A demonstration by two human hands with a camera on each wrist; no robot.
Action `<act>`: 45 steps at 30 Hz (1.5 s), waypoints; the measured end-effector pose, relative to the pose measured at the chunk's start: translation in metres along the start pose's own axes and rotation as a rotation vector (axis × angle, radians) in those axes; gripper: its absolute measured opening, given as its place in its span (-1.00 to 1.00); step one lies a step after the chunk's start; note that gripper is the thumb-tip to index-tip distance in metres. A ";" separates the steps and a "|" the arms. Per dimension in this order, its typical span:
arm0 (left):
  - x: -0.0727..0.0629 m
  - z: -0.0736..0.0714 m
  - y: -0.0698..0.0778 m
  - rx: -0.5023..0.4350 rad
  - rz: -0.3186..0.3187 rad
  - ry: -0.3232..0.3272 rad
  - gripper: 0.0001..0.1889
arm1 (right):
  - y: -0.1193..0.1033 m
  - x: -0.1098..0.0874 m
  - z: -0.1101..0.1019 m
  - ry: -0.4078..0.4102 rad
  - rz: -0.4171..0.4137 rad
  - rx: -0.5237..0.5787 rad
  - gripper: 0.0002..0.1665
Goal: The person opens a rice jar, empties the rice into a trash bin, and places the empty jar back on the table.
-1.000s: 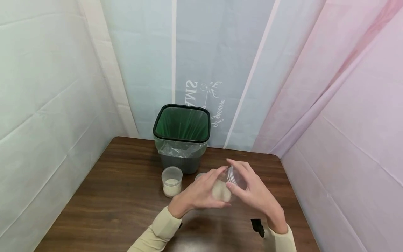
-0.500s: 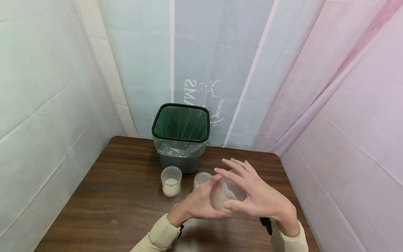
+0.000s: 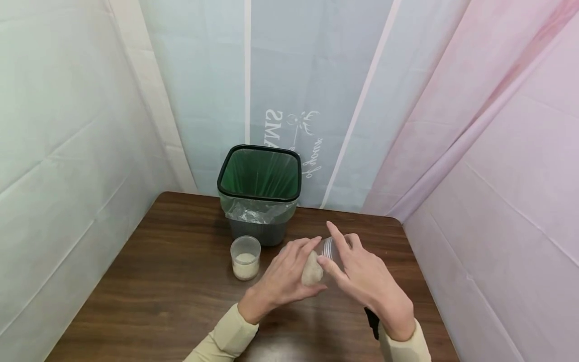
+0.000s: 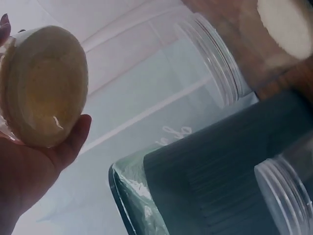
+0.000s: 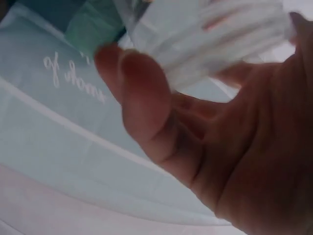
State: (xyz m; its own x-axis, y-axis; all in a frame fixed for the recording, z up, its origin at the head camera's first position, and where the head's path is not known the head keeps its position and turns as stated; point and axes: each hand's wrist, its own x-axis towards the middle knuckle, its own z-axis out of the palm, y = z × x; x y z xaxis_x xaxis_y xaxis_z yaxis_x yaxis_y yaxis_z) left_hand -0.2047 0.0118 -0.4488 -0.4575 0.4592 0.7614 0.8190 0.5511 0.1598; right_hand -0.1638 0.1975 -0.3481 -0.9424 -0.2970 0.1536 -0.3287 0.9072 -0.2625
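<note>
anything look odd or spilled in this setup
The lettering on the backdrop looks odd: it runs sideways and mirrored. The container in the left hand is tilted, but no spill shows on the visible tabletop. The cup before the bin stands upright.

lettering (image 3: 273, 131) behind bin (image 3: 267, 234): part-hidden | held jar (image 3: 312, 271) front-right of bin: part-covered by left hand (image 3: 284, 275) | its rim (image 5: 230, 36): blurred, right wrist view
</note>
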 end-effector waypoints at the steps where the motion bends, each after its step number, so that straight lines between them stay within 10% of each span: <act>1: 0.000 0.000 0.000 0.016 -0.004 -0.001 0.14 | 0.000 0.000 0.003 0.015 -0.003 0.004 -0.15; 11: -0.002 -0.016 -0.007 -0.222 -0.128 -0.234 0.10 | -0.001 -0.002 0.026 0.235 -0.139 0.056 -0.25; 20: -0.003 -0.024 -0.016 -0.790 -0.240 -0.423 -0.03 | 0.004 0.004 0.020 0.346 -0.610 0.277 -0.39; 25: -0.003 -0.019 -0.014 -0.650 -0.209 -0.388 -0.01 | 0.010 0.003 0.017 0.264 -0.542 0.225 -0.23; 36: 0.004 -0.006 -0.010 -0.038 -0.025 -0.095 0.13 | 0.013 0.003 0.013 0.136 -0.025 0.029 -0.22; 45: 0.000 -0.003 -0.013 -0.199 -0.154 -0.240 0.08 | 0.014 0.004 0.009 0.062 -0.023 0.081 -0.21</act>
State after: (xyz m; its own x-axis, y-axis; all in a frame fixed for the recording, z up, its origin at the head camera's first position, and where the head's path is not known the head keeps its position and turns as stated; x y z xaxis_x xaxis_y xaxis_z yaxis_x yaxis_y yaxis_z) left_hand -0.2141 0.0025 -0.4487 -0.6297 0.5452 0.5534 0.7749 0.4904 0.3987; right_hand -0.1731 0.2067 -0.3595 -0.9298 -0.2963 0.2183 -0.3565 0.8727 -0.3337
